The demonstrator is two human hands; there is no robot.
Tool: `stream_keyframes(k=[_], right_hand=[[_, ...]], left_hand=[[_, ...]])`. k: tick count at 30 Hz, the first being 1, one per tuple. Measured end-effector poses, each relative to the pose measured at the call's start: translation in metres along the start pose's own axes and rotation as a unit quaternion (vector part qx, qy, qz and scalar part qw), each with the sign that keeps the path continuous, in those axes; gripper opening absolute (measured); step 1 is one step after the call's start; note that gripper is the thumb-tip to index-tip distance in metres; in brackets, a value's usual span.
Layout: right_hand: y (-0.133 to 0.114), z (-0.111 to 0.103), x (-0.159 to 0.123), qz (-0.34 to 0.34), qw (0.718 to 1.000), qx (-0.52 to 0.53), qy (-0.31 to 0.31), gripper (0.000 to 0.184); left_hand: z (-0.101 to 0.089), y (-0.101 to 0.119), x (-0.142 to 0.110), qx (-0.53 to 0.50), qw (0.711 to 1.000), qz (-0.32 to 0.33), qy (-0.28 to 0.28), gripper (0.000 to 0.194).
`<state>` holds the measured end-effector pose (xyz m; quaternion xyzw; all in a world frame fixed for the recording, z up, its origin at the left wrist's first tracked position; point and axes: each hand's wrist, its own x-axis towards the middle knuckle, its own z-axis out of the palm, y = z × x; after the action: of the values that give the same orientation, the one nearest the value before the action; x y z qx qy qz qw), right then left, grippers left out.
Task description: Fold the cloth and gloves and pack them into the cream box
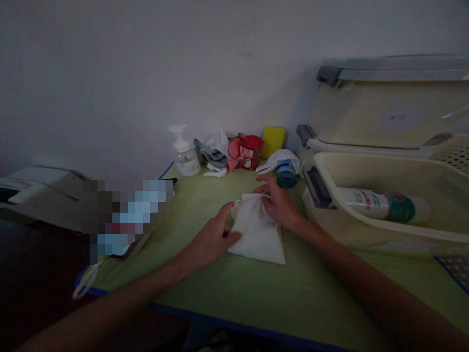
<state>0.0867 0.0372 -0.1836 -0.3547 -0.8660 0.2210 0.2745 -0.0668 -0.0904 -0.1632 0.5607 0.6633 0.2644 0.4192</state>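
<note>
A small white cloth pouch [258, 234] lies flat on the green table [234, 288] in front of me. My left hand [212, 238] rests on the pouch's left edge, thumb on top, fingers curled against the cloth. At the pouch's top right corner, my right hand [280, 203] presses down, its fingers bent onto the cloth near the opening. Both forearms reach in from the bottom of the view.
Against the wall stand a pump bottle [184, 155], crumpled cloths [216, 151], a red can [251, 152], a yellow sponge [273, 141] and a blue jar [286, 174]. At the right, a beige tub [381, 230] holds a lying bottle [381, 204]. A face mask [110, 254] lies left.
</note>
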Motion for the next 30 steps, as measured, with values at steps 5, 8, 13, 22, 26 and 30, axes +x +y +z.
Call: stream_keyframes(k=[5,8,13,22,26,30], right_hand=[[0.000,0.005,-0.006,0.000,0.999,-0.046,0.011,0.039],[-0.001,0.007,-0.010,-0.017,0.996,-0.093,-0.003,0.030],[-0.004,0.008,-0.011,-0.079,0.985,-0.149,-0.028,0.035],[-0.008,0.001,-0.015,-0.095,0.974,-0.207,0.007,0.041],[-0.009,-0.003,-0.016,-0.095,0.969,-0.225,0.023,0.039],[-0.011,-0.008,-0.015,-0.103,0.964,-0.242,0.042,0.039]], left_hand=[[0.002,-0.003,0.002,0.017,1.000,0.022,0.009,0.067],[0.005,-0.005,0.002,0.026,0.999,0.037,0.020,0.069],[0.009,-0.006,-0.003,0.004,0.998,0.052,0.029,0.075],[0.009,-0.008,-0.004,0.010,0.998,0.054,0.034,0.071],[0.009,-0.009,-0.002,0.020,0.998,0.054,0.039,0.070],[0.009,-0.009,-0.001,0.025,0.997,0.052,0.043,0.068]])
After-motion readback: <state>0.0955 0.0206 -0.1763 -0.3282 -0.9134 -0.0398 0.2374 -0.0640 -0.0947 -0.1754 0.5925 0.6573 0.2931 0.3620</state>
